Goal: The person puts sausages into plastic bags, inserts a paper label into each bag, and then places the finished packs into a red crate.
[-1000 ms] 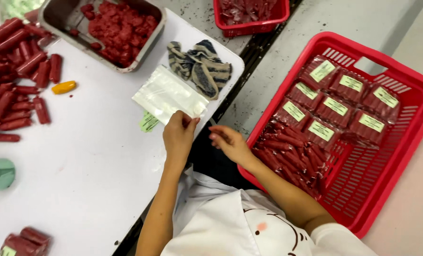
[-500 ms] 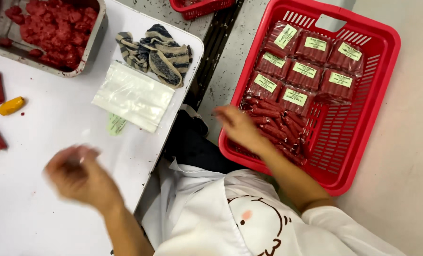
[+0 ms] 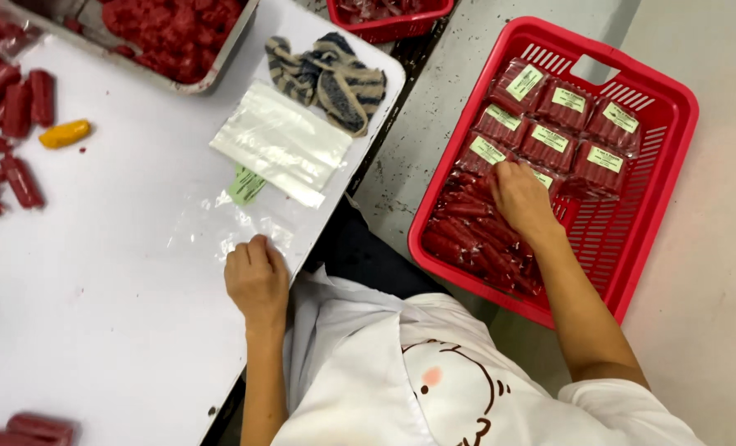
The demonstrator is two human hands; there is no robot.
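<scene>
Meanwhile the left hand (image 3: 256, 277) presses flat on a clear bag (image 3: 219, 223), right hand (image 3: 520, 196) spread over sausage packs (image 3: 479, 223).

The right hand (image 3: 520, 198) covers part of the sausage packs (image 3: 475, 235) in the red basket (image 3: 673, 157). The metal tray (image 3: 219, 70), a second basket (image 3: 384, 16) and loose sausages (image 3: 21, 103) are cut off by the edges.
</scene>
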